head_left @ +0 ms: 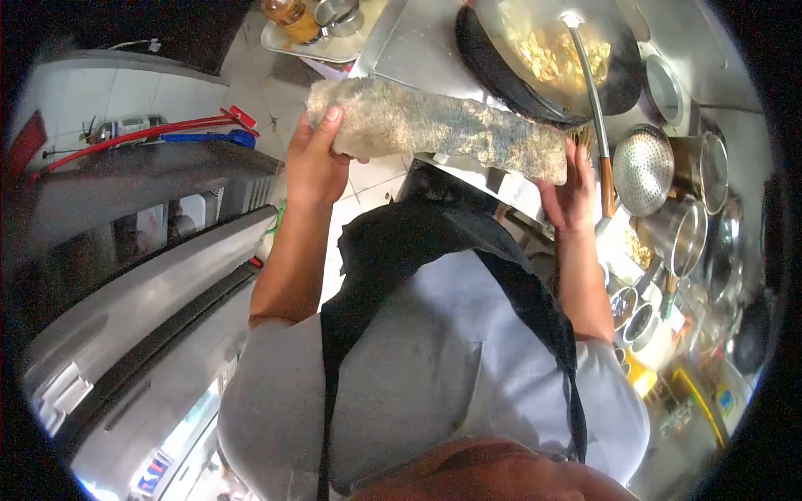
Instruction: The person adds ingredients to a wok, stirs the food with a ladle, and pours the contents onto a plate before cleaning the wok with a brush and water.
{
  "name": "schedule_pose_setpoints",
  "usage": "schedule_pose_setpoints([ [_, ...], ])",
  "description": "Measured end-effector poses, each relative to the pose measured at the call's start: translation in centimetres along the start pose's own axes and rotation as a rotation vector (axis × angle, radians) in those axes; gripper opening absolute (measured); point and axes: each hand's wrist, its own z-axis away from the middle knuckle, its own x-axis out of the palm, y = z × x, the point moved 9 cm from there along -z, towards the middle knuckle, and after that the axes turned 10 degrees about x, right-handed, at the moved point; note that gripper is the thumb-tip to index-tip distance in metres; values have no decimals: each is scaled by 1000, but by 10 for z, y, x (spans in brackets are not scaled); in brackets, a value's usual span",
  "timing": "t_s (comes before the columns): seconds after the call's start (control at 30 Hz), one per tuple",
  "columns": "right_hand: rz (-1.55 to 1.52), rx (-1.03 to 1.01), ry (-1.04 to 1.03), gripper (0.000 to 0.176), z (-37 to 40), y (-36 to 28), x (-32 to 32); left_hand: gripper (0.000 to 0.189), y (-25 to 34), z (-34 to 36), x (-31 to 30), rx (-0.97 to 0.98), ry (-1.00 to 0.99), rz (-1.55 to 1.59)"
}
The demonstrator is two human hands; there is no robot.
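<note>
A long, folded, stained cloth (439, 125) stretches between my two hands, in front of the wok. My left hand (320, 163) is closed on its left end, the thumb lying on top. At the other end, my right hand (575, 194) holds the cloth near its corner, with part of the fingers hidden. Just beyond the cloth is a dark wok (493, 71) containing yellowish food pieces (551, 60). A ladle (595, 100) rests in the wok, its wooden handle end close to my right hand.
To the right are a perforated strainer (643, 171), metal pots (675, 238) and several small containers (642, 321). A tray (355, 46) with a jar (291, 18) stands at the top. At left, a red-handled tool (159, 132) lies on a dark counter (159, 179).
</note>
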Motion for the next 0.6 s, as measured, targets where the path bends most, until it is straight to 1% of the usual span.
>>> schedule_pose_setpoints([
  [0.03,-75,106,-191,69,-10,12,14,41,8,-4,4,39,-7,38],
  [0.07,-139,157,-60,77,-23,34,3,41,16,-7,8,77,-13,74],
  [0.1,-155,239,-217,70,-36,55,8,42,26,-7,7,72,95,-71],
  [0.13,-167,325,-376,64,-49,76,14,42,37,-7,13,86,104,-77],
  [0.17,-167,333,-397,64,-65,90,9,41,51,-7,19,149,74,-152],
  [0.2,20,322,-222,57,-81,103,-1,40,66,-7,23,207,44,-232],
  [0.23,204,301,-46,51,-93,109,-13,40,75,-8,21,221,53,-245],
  [0.27,198,302,-60,51,-100,108,-13,37,86,-9,24,262,23,-216],
  [0.33,528,461,-117,45,-98,100,12,35,104,-14,29,312,-9,-185],
  [0.37,604,310,-100,52,-100,85,22,34,110,-16,38,318,-97,-214],
  [0.4,714,31,-194,60,-100,62,52,33,116,-16,48,323,-182,-245],
  [0.43,839,-187,-235,66,-89,36,91,33,119,-13,61,287,-248,-363],
  [0.47,858,-345,-330,70,-75,19,137,33,124,-11,67,286,-246,-364],
  [0.5,872,-506,-420,74,-60,6,177,34,123,-7,84,281,-381,-519],
  [0.53,871,-509,-419,74,-61,-1,197,35,119,-2,100,279,-520,-674],
  [0.57,983,-379,-574,73,-65,12,222,36,124,0,110,325,-559,-690],
  [0.6,1089,-244,-734,71,-65,29,236,36,130,0,112,333,-555,-694],
])
